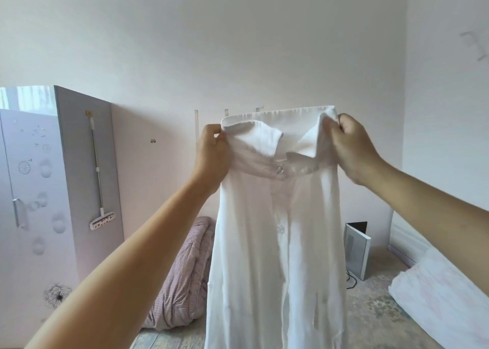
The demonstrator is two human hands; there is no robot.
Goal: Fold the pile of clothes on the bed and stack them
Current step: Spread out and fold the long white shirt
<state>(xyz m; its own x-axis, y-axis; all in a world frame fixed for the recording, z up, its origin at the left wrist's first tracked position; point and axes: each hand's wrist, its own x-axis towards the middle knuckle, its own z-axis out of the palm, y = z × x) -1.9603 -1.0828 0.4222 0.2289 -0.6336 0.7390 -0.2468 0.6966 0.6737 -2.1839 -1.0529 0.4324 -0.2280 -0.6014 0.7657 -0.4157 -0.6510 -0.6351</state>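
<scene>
Hands raised ahead: left hand (pixel 211 151) and right hand (pixel 353 147) each pinch a top corner of the white shirt (pixel 277 243), fingers curled into the cloth. Garment hangs between them, long axis vertical, collar uppermost, both hands equally near. Beyond lie the bed (pixel 375 303), a pink quilt (pixel 182 277) and the wardrobe (pixel 39 190).

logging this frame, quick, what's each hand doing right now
Left hand: pinches the white shirt at its collar.
Right hand: grips the collar's other end.
</scene>
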